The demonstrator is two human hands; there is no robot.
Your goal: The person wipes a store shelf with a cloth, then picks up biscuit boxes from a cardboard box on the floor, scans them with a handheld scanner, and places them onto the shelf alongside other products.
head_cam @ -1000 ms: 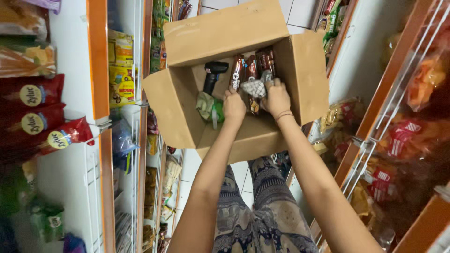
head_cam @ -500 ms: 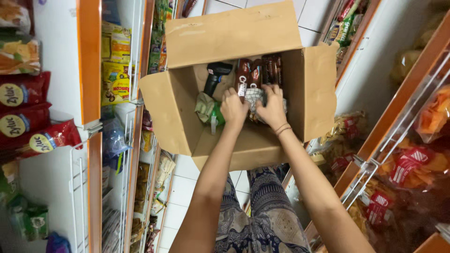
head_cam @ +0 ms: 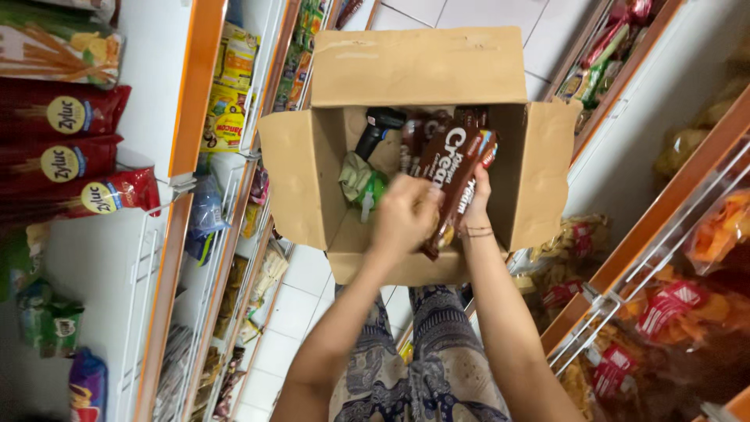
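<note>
Head view: both hands grip a long brown biscuit packet [head_cam: 455, 184], left hand [head_cam: 402, 219] closed round its lower end, right hand [head_cam: 475, 207] behind it. Its long axis tilts up-right, above the open cardboard box [head_cam: 418, 66].

Long brown biscuit packet [head_cam: 455, 184] with white lettering and a red end, tilted (upper end toward the far right), raised just above the open cardboard box [head_cam: 422, 70], gripped at its lower part.
</note>
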